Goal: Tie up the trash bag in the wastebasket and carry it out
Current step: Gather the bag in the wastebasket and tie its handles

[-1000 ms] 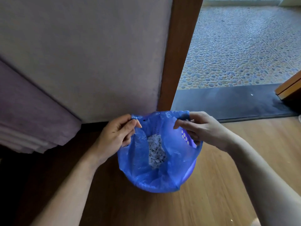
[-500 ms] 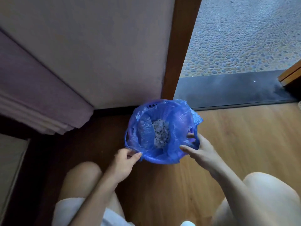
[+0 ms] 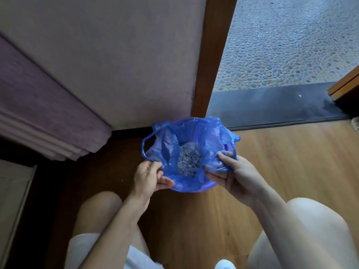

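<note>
Crouched over the wastebasket (image 3: 210,188), knees either side. It sits on the wood floor (image 3: 281,162), just in front of the wall (image 3: 116,65) and the wooden door frame (image 3: 211,55). Only slivers of its purple rim show, at the near edge and far side; the rest is covered by the blue trash bag (image 3: 209,136), which is in the basket with its mouth wide open. Grey crumpled trash (image 3: 187,160) sits at the bottom. My left hand (image 3: 150,177) has a closed grip on the bag's near-left edge, thumb and fingers pinching the film. My right hand (image 3: 233,171) has a closed grip on the near-right edge, plastic bunched between thumb and fingers. One handle loop (image 3: 144,146) hangs free off the left side, outside the rim; another loop (image 3: 234,145) sticks out on the right, just above my right hand. Bag not tied. Beyond the frame: dark threshold strip (image 3: 272,105), then pebble-pattern tiles (image 3: 291,45). Purple curtain (image 3: 38,113) hangs at the left, bottom hem clear of the floor, well apart from the basket.
</note>
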A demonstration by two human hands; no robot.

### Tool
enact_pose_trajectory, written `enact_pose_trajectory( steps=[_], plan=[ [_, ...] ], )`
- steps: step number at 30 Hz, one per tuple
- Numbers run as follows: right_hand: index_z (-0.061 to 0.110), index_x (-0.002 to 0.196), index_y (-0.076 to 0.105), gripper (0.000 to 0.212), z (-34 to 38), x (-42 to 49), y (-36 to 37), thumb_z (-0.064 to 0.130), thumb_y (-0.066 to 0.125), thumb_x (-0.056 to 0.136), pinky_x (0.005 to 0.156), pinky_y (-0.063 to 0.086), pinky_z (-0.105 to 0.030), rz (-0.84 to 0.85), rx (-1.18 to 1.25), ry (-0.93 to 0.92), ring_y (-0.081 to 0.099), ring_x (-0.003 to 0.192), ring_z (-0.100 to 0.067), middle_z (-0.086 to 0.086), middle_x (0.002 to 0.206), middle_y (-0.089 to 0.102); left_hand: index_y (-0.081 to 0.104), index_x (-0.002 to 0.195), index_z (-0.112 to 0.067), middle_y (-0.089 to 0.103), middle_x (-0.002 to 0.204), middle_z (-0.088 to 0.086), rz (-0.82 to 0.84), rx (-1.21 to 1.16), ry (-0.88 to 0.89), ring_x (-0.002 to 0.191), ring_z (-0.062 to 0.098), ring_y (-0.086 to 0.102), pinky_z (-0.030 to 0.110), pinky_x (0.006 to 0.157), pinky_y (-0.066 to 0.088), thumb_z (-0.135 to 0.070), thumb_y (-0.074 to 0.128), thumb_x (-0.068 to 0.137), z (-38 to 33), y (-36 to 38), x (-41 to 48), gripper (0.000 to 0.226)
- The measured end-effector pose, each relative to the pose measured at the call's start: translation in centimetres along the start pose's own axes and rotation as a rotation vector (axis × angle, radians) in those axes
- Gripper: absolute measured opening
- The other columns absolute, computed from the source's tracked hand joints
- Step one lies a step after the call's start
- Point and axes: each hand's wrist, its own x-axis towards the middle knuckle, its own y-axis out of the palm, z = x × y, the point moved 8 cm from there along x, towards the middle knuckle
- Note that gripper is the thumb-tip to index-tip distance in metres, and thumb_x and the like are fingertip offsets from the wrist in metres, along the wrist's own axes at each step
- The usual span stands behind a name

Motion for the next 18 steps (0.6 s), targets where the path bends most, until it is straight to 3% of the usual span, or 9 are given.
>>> enact_pose_trajectory(
  steps=[4, 6, 9, 10, 12, 15, 17, 18],
  plan=[
    [0.011, 0.095, 0.063, 0.006, 0.1, 0.8, -1.1, 0.012, 0.057, 0.095, 0.062, 0.062, -0.037, -0.085, 0.047, -0.011, 0.075, 0.071, -0.027, -0.015, 0.091, 0.074, 0.058, 0.084, -0.010, 0.040, 0.047, -0.007, 0.068, -0.091, 0.080, 0.041, 0.008, 0.041, 0.025, 0.048, 0.046, -0.011, 0.047, 0.098, -2.3, 0.2, -0.5, 0.018],
    [0.013, 0.088, 0.063, 0.002, 1.8, 1.2, -2.1, 0.014, 0.063, 0.090, 0.061, 0.061, -0.039, -0.222, -0.246, -0.191, 0.069, 0.070, -0.026, -0.011, 0.084, 0.069, 0.060, 0.077, -0.012, 0.052, 0.052, -0.008, 0.038, 0.111, 0.239, 0.044, 0.007, 0.044, 0.020, 0.044, 0.039, -0.011, 0.052, 0.096, -4.1, 0.2, 0.2, 0.021],
    [0.011, 0.080, 0.060, 0.015, 7.0, -0.1, -2.0, 0.024, 0.067, 0.083, 0.061, 0.052, -0.036, -0.522, -0.894, -0.644, 0.061, 0.066, -0.026, -0.004, 0.070, 0.066, 0.062, 0.075, -0.020, 0.058, 0.088, -0.004, -0.043, 0.523, 0.554, 0.073, 0.005, 0.056, 0.007, 0.063, 0.042, -0.018, 0.064, 0.089, -7.4, 0.2, 0.8, 0.015],
    [0.012, 0.081, 0.061, 0.016, 8.4, -0.7, -1.7, 0.026, 0.069, 0.083, 0.060, 0.047, -0.034, -0.578, -0.973, -0.750, 0.060, 0.066, -0.026, -0.003, 0.070, 0.066, 0.062, 0.077, -0.023, 0.053, 0.101, -0.004, -0.036, 0.575, 0.619, 0.086, 0.005, 0.057, 0.005, 0.070, 0.042, -0.021, 0.065, 0.087, -8.1, 0.1, 1.0, 0.011],
    [0.014, 0.086, 0.064, 0.016, 10.2, -1.2, -1.1, 0.028, 0.072, 0.084, 0.060, 0.047, -0.032, -0.505, -0.929, -0.864, 0.061, 0.067, -0.026, -0.001, 0.073, 0.067, 0.063, 0.083, -0.030, 0.046, 0.121, -0.006, 0.067, 0.542, 0.672, 0.111, 0.001, 0.052, 0.008, 0.082, 0.044, -0.021, 0.063, 0.079, -8.7, 0.0, 1.4, 0.010],
    [0.017, 0.097, 0.068, 0.025, 10.8, -0.4, -0.6, 0.027, 0.081, 0.078, 0.064, 0.053, -0.029, -0.179, -0.792, -0.814, 0.059, 0.068, -0.019, -0.002, 0.079, 0.067, 0.049, 0.117, -0.043, 0.037, 0.143, -0.017, 0.269, 0.453, 0.606, 0.129, -0.009, 0.040, 0.023, 0.098, 0.044, -0.029, 0.071, 0.071, -7.3, -0.8, 2.5, 0.052],
    [0.020, 0.103, 0.068, 0.036, 9.8, -0.1, -1.0, 0.028, 0.085, 0.072, 0.069, 0.053, -0.021, -0.052, -0.753, -0.733, 0.062, 0.075, -0.013, -0.006, 0.087, 0.067, 0.019, 0.141, -0.052, 0.023, 0.152, -0.027, 0.353, 0.484, 0.472, 0.129, -0.024, 0.030, 0.020, 0.102, 0.040, -0.053, 0.083, 0.058, -5.2, -1.5, 3.3, 0.104],
    [0.023, 0.103, 0.067, 0.041, 9.3, 0.0, -1.5, 0.035, 0.086, 0.068, 0.069, 0.053, -0.019, -0.075, -0.765, -0.708, 0.062, 0.076, -0.011, -0.004, 0.088, 0.067, 0.007, 0.147, -0.050, 0.018, 0.155, -0.024, 0.383, 0.507, 0.407, 0.126, -0.029, 0.027, 0.013, 0.101, 0.038, -0.062, 0.085, 0.050, -4.2, -1.6, 3.5, 0.125]
  ],
)
